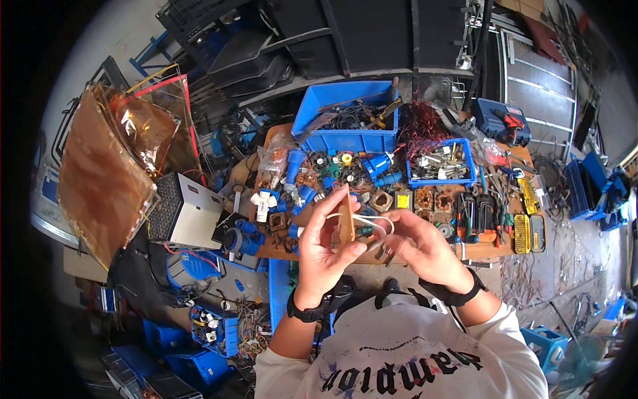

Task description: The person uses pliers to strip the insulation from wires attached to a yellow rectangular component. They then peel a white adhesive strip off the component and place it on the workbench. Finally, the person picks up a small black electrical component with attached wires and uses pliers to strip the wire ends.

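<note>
Just in front of my body, my left hand [322, 249] grips a thin tan board [347, 214] on edge, thumb low on its face and fingers along its far side. A white cable [373, 217] loops out to the right of the board. My right hand [428, 249] is at that loop with its fingers curled; the fingertips are slightly blurred, and whether they pinch the cable is unclear. Small blue fittings [306, 194], square rusty parts [381, 201] and a yellow square item [403, 199] lie on the wooden bench [279, 247] behind my hands.
Blue bins [345, 138] [440, 181] hold cables and metal parts. Hand tools [485, 219] and yellow cases [526, 236] lie right. At left, copper-coloured panels [100, 186] lean by a metal box [193, 219]. More blue crates [212, 342] and tangled wires sit low around me.
</note>
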`<state>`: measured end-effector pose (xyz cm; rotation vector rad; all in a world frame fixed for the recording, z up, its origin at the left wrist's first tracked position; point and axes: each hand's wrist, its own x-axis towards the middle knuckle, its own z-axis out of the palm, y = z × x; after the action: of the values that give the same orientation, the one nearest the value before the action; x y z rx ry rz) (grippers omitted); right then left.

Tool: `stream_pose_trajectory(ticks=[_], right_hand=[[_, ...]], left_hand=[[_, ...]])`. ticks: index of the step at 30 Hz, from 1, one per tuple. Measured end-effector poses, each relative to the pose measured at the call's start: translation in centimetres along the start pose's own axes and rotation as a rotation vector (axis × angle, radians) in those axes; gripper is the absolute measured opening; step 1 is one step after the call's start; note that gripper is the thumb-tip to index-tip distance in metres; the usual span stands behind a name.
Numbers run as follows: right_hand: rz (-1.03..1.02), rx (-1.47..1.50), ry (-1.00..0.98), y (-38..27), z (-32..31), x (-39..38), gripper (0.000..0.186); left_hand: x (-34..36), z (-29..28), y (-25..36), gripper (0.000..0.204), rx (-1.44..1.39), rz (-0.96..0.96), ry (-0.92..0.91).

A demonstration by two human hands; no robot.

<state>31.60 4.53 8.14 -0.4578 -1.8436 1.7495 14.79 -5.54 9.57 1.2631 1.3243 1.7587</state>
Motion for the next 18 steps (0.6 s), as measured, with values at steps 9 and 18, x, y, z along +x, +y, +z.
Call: stream_pose_trajectory(ticks=[9, 18], right_hand=[[0.033, 0.162, -0.011, -1.0, 0.4, 0.4, 0.029], [0.040, 0.300, -0.088, -0.4, 0.7, 1.1, 0.013]], left_hand=[[-0.1, 0.5, -0.3, 0.089, -0.023, -0.013, -0.002], [0.1, 0.9, -1.3, 0.082, 0.234, 0.154, -0.103]])
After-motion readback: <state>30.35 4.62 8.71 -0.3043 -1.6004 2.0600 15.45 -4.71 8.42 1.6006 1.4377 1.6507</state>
